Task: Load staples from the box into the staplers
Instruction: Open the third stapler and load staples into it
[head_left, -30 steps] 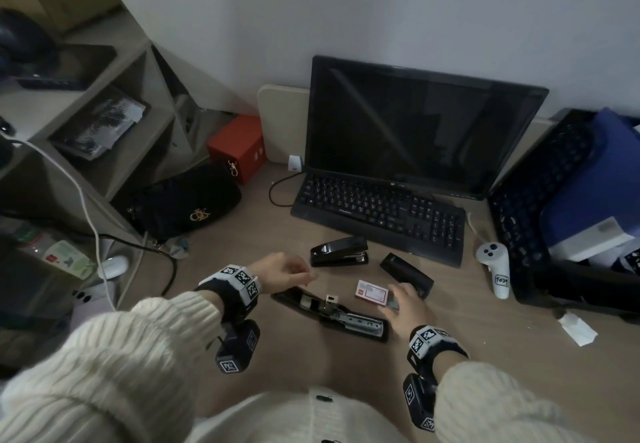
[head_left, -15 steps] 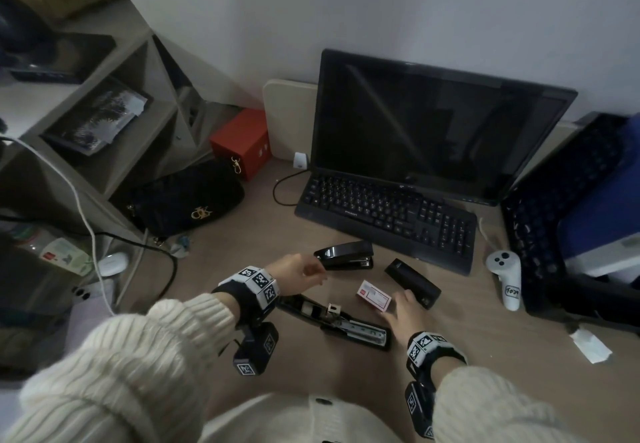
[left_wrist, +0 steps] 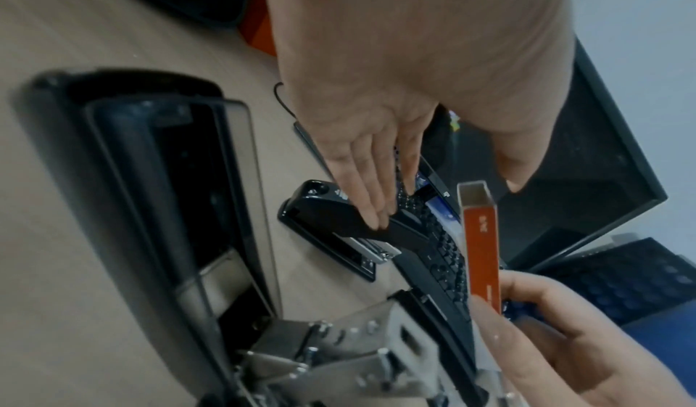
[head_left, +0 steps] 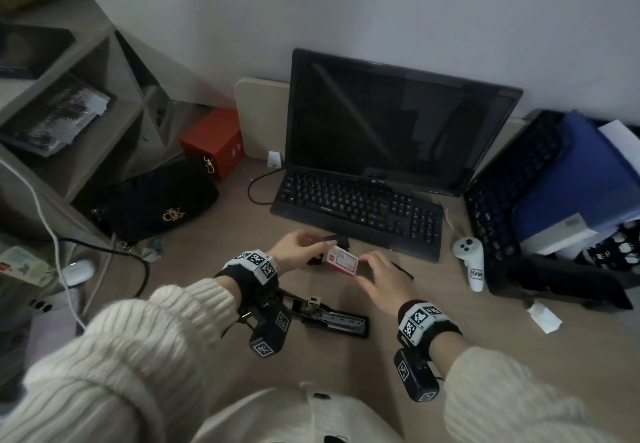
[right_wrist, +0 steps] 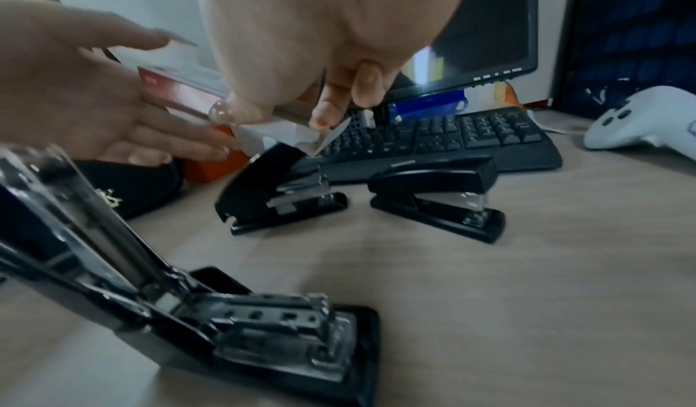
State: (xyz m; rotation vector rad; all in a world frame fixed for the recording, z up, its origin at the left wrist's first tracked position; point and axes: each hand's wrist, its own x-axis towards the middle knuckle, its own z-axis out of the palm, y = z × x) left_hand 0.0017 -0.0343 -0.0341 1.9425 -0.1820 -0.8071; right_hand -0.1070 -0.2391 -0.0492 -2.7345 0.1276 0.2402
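The red and white staple box (head_left: 343, 260) is lifted off the desk, pinched at its right end by my right hand (head_left: 367, 269). In the left wrist view the staple box (left_wrist: 482, 249) shows an open end up. My left hand (head_left: 304, 247) reaches to its left end with straight fingers and the thumb apart. A black stapler (head_left: 329, 318) lies folded open on the desk near me, its metal staple channel exposed (right_wrist: 263, 324). Two closed black staplers (right_wrist: 278, 196) (right_wrist: 437, 196) sit behind it, by the keyboard.
A black keyboard (head_left: 360, 207) and dark monitor (head_left: 398, 124) stand behind the staplers. A white controller (head_left: 471, 262) and a paper scrap (head_left: 543, 318) lie to the right, near a black basket. A black handbag (head_left: 152, 207), red box (head_left: 214, 141) and shelves are on the left.
My right hand has picked the staple box up off the desk. My left hand has moved right to meet it, over the closed stapler.
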